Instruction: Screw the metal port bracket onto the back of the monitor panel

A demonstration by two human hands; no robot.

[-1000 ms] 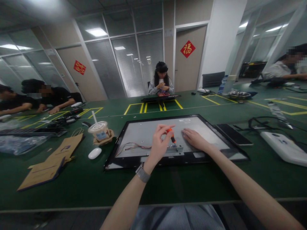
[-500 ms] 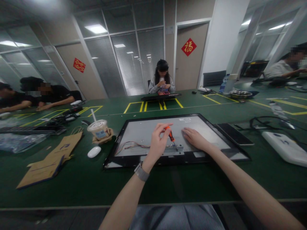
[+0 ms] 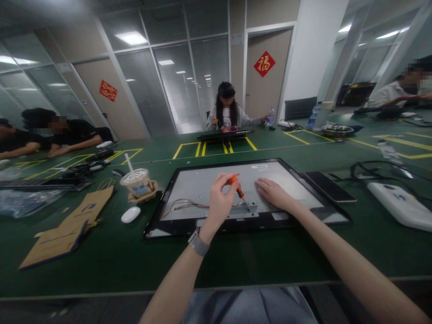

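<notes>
On the green table [image 3: 101, 270], black-framed panel [image 3: 249, 183] lies flat, pale side up. Left to right: thin loose wires [image 3: 192, 203]; left hand [image 3: 221, 195], thumb and fingers closed round a slanted orange-black screwdriver [image 3: 240, 192], tip down at the folded metal bracket [image 3: 243, 210], probably for fine control; right hand [image 3: 275, 193] spread flat, gripping nothing, likely steadying the smooth, matte-looking surface.

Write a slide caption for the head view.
The left hand holds an orange-and-black screwdriver at a metal bracket on a black-framed panel; the right hand rests there too.
</notes>
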